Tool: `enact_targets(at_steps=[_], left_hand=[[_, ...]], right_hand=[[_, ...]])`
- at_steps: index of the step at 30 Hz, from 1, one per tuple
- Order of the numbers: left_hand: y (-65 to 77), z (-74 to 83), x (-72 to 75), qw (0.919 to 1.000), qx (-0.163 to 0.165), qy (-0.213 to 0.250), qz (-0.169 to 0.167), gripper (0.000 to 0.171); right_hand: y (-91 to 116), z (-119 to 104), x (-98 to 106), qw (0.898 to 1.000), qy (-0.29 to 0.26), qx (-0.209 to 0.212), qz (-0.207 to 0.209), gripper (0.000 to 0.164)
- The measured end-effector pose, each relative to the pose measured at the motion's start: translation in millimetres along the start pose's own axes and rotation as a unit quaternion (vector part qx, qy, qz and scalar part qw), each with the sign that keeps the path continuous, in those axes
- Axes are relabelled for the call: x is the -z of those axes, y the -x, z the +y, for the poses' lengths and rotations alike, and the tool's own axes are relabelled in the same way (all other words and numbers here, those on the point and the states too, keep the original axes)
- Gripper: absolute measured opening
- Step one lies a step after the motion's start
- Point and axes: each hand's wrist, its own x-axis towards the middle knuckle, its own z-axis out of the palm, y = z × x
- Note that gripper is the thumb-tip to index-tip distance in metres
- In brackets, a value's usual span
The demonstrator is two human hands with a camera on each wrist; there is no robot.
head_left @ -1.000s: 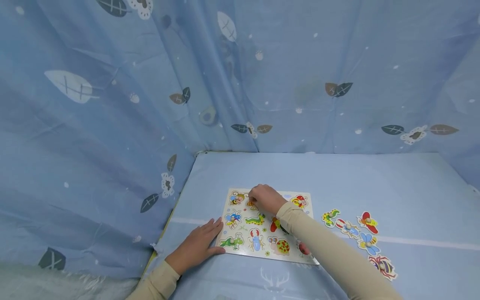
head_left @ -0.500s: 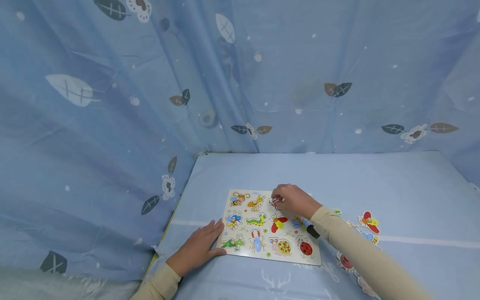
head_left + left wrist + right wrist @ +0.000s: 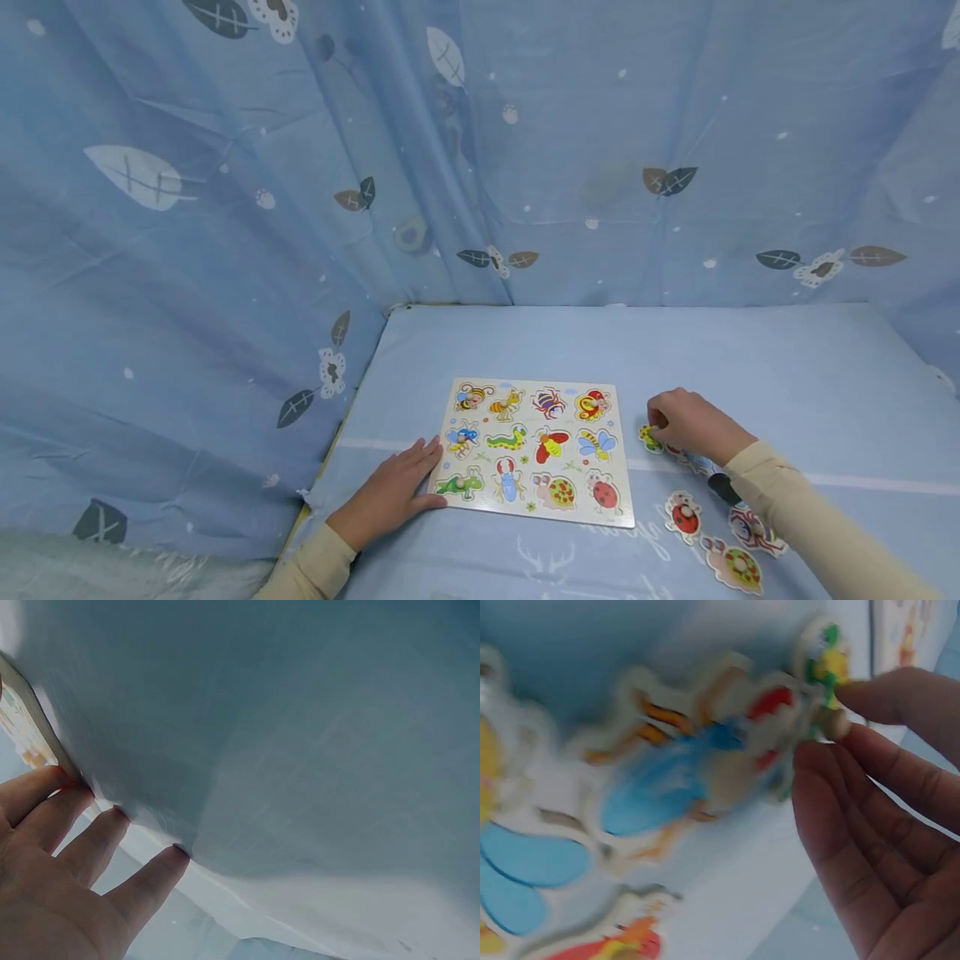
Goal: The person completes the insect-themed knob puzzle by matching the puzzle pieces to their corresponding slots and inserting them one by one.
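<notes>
My left hand (image 3: pixel 393 487) lies with straight fingers along the left edge of the wooden bug puzzle board (image 3: pixel 577 514); the left wrist view shows its fingertips right at the rim. To the right of the board, my right hand (image 3: pixel 693 423) pinches the round wooden knob (image 3: pixel 829 722) of the green and yellow caterpillar piece (image 3: pixel 832 656) between thumb and fingers. Beside that piece lies the blue stag beetle piece (image 3: pixel 656 784), partly hidden by the hand in the head view. Several knobbed pieces sit in the board, including the bee (image 3: pixel 471 397) and the wasp (image 3: pixel 507 406).
More loose pieces lie on the cloth-covered table (image 3: pixel 525 337) right of the board: a ladybug (image 3: pixel 683 517), a snail (image 3: pixel 735 567) and a spider (image 3: pixel 752 531). My right forearm passes close to them. Blue patterned curtains (image 3: pixel 600 125) rise at the back and left.
My right hand has moved off the wasp in the top row, across the board to the right, and onto the caterpillar piece. The left hand has stayed at the board's edge.
</notes>
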Motion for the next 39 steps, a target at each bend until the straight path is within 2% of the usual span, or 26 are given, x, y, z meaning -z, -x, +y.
enact_targets(at_steps=[8,14,17,20,25,29,33,36,39], left_hand=[[0.1,0.8,1.1,1.0,0.002,0.001,-0.001,0.085],[0.1,0.3,0.3,1.0,0.006,0.0,-0.003,0.085],[0.6,0.7,0.7,1.0,0.005,0.002,-0.004,0.084],[1.2,1.2,1.2,1.0,0.005,0.007,-0.004,0.084],[1.3,2.0,2.0,0.9999,0.005,0.009,-0.002,0.084],[1.7,1.9,2.5,0.9999,0.008,0.012,-0.002,0.084],[1.8,1.8,1.8,0.9999,0.008,0.014,-0.002,0.084],[1.3,1.0,1.3,0.9999,0.007,0.011,-0.003,0.085],[0.7,0.3,1.7,0.9999,0.005,0.009,-0.004,0.084]], right_hand=[[1,4,-9,1.0,-0.01,-0.008,0.024,0.018],[1,4,-10,0.999,-0.017,-0.009,0.028,0.02],[0,0,-8,0.999,-0.022,-0.009,0.034,0.02],[-3,-9,-5,0.998,-0.026,0.001,0.057,0.017],[-17,-40,-1,0.993,-0.026,0.061,0.099,0.006],[-32,-75,-11,0.985,-0.027,0.126,0.112,0.007],[-47,-109,-28,0.974,-0.003,0.2,0.109,0.007],[-57,-131,-39,0.961,0.023,0.256,0.101,0.012],[-63,-148,-48,0.952,0.039,0.288,0.096,0.016]])
